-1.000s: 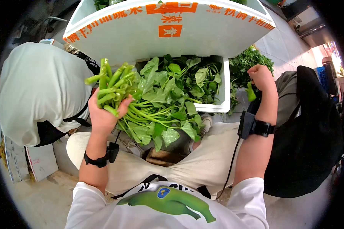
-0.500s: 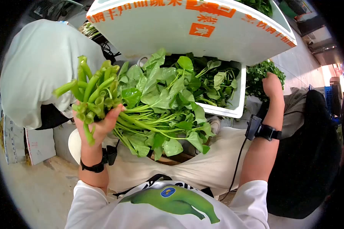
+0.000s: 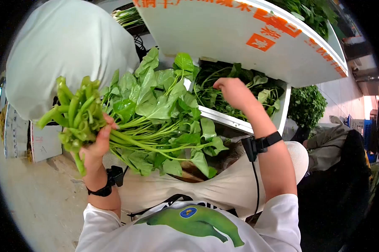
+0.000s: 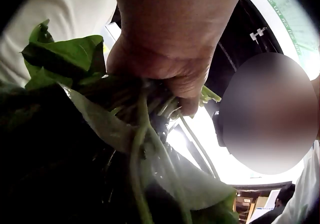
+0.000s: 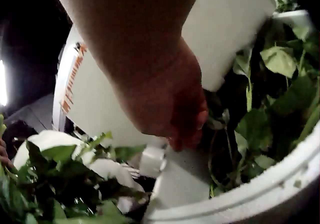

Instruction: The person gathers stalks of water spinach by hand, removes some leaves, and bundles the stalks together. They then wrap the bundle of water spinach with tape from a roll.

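Note:
My left hand (image 3: pixel 95 147) grips a thick bunch of leafy greens (image 3: pixel 156 96), cut stems pointing left and leaves spreading right. In the left wrist view, the left hand (image 4: pixel 167 49) has its fingers around the stems (image 4: pixel 142 106). Over the near-left part of an open white foam box (image 3: pixel 229 121) is my right hand (image 3: pixel 235 94), fingers curled, nothing visible in them. The right wrist view has that hand (image 5: pixel 165 99) above the box's wall (image 5: pixel 182 176), close to a white roll-like thing (image 5: pixel 151 160). More greens (image 5: pixel 257 129) lie inside the box.
A larger white foam box (image 3: pixel 214 33) with orange print stands behind, greens in its top. Curly greens (image 3: pixel 307 105) lie right of the open box. A pale covered shape (image 3: pixel 67 54) stands at the left, a dark one (image 3: pixel 336 193) at the right.
The right hand has moved left from beyond the box to above it; the green piece it held is gone from it. The left hand and its bunch have shifted left and slightly down in view.

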